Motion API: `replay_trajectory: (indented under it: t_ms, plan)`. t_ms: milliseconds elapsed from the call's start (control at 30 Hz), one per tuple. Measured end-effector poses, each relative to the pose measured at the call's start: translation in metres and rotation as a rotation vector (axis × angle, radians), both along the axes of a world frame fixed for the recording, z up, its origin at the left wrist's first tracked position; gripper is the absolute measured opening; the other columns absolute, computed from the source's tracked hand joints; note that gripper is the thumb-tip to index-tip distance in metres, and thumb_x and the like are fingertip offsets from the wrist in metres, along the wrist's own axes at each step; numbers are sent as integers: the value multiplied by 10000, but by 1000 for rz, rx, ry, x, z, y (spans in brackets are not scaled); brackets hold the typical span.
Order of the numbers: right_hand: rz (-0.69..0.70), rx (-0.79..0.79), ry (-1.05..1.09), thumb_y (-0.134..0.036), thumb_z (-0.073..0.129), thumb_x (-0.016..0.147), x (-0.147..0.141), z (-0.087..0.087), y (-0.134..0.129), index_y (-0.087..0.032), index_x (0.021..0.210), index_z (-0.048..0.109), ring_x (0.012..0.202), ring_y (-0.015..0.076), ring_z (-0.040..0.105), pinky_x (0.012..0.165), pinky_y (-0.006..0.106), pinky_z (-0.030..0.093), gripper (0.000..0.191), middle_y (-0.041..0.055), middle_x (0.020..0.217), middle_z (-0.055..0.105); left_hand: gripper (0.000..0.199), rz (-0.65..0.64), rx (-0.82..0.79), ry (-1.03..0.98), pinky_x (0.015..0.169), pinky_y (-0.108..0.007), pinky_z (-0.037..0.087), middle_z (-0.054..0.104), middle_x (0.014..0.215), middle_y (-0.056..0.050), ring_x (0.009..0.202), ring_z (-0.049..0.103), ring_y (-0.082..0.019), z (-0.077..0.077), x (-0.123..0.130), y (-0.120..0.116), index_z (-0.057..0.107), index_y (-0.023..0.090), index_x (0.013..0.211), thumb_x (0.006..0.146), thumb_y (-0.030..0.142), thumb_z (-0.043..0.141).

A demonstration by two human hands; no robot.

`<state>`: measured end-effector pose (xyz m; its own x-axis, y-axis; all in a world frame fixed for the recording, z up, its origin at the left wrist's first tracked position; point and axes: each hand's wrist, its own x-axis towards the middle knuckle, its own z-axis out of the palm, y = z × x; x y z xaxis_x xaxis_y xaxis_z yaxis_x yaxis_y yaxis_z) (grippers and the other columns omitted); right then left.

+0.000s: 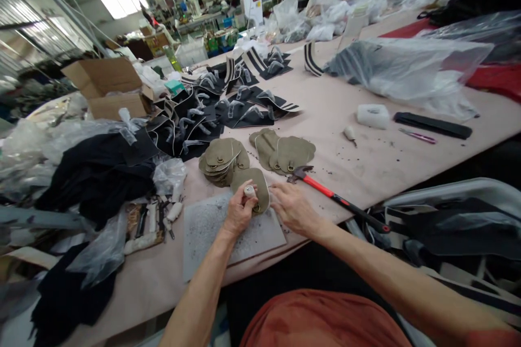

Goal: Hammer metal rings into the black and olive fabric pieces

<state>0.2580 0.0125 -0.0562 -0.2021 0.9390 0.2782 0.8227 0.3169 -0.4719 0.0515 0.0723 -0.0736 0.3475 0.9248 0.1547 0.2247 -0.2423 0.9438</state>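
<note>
My left hand (239,210) is closed around a short tool wrapped in white tape (249,191), held upright over an olive fabric piece (262,187) with a small brass ring. That piece lies partly on a grey board (207,227) strewn with dark specks. My right hand (295,209) is at the piece's right edge, its fingertips blurred, so whether they grip it cannot be seen. Just beyond that hand lies a claw hammer (321,188) with a red and black handle. Behind are two piles of similar olive pieces, the left pile (220,157) and the right pile (295,153).
Dark pieces with striped straps (244,111) cover the table's far left. A cardboard box (109,87) stands behind them. On the right lie a white roll (373,116), a small white-wrapped tool (350,133), a purple-handled tool (419,136) and a long black case (433,125).
</note>
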Motion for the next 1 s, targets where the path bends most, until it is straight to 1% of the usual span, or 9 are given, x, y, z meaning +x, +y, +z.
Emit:
replay_trajectory:
  t_ms: [100, 233, 367, 433, 500, 633, 767, 867, 1000]
  plan:
    - [10, -36, 41, -239, 566, 936, -46, -13, 2, -157, 1255, 622, 1204, 299, 535, 1025, 478, 437, 335, 152, 1350, 605, 373, 49, -19, 0, 952, -373, 564, 734, 1149, -107, 1050, 703, -220, -1, 3, -4, 607, 189, 1231, 867, 268, 631]
    - [-33, -39, 6, -214, 528, 961, -65, -30, -3, -146, 1303, 602, 1265, 324, 497, 1096, 542, 360, 356, 166, 1363, 603, 236, 215, -39, 0, 812, -339, 591, 749, 889, -59, 812, 708, -200, 11, 20, -8, 669, 176, 961, 808, 349, 720]
    - [-7, -10, -40, -217, 511, 968, -62, -34, -4, -155, 1261, 628, 1230, 327, 515, 1095, 556, 362, 321, 160, 1326, 623, 384, 573, 171, -179, 726, -286, 581, 705, 841, -17, 730, 685, -157, 73, 40, 11, 629, 166, 964, 732, 404, 821]
    - [24, 1, -73, -214, 505, 968, -60, -32, -2, -120, 1235, 634, 1213, 330, 516, 1055, 517, 409, 311, 184, 1329, 612, 392, 617, 254, -305, 734, -304, 590, 695, 856, -12, 717, 692, -150, 104, 37, 25, 609, 161, 977, 757, 422, 802]
    - [59, -12, -124, -171, 485, 960, -59, -28, 1, -84, 1177, 645, 1159, 320, 541, 976, 451, 458, 283, 207, 1297, 616, 387, 561, 194, -312, 691, -303, 592, 691, 805, -12, 673, 694, -157, 116, 23, 31, 607, 151, 925, 737, 422, 808]
    - [78, -102, -81, -60, 422, 923, -49, -17, 15, -124, 979, 678, 966, 248, 601, 840, 345, 472, 270, 157, 1061, 686, 390, 668, -37, -186, 625, -283, 577, 697, 733, -18, 636, 702, -184, 68, -23, 14, 617, 144, 885, 664, 395, 817]
    - [-130, -331, 610, -212, 460, 932, -31, -5, 34, -168, 867, 701, 803, 183, 612, 761, 299, 468, 254, 65, 856, 711, 360, 865, -127, -145, 614, -286, 567, 709, 682, -32, 613, 700, -194, 7, -61, -14, 630, 138, 858, 677, 413, 776]
    - [-134, -563, 1210, -366, 615, 822, -21, 5, 42, -176, 849, 731, 748, 173, 625, 712, 292, 473, 224, 24, 792, 721, 362, 899, -124, -119, 646, -293, 574, 727, 687, -53, 643, 714, -208, -5, -70, -24, 645, 139, 845, 672, 434, 764]
    - [-121, -691, 1572, -353, 790, 629, -20, 13, 38, -184, 850, 750, 808, 199, 668, 744, 314, 500, 281, 30, 825, 754, 372, 886, -134, -110, 645, -304, 580, 740, 701, -66, 654, 727, -230, 1, -70, -26, 655, 147, 854, 666, 453, 753]
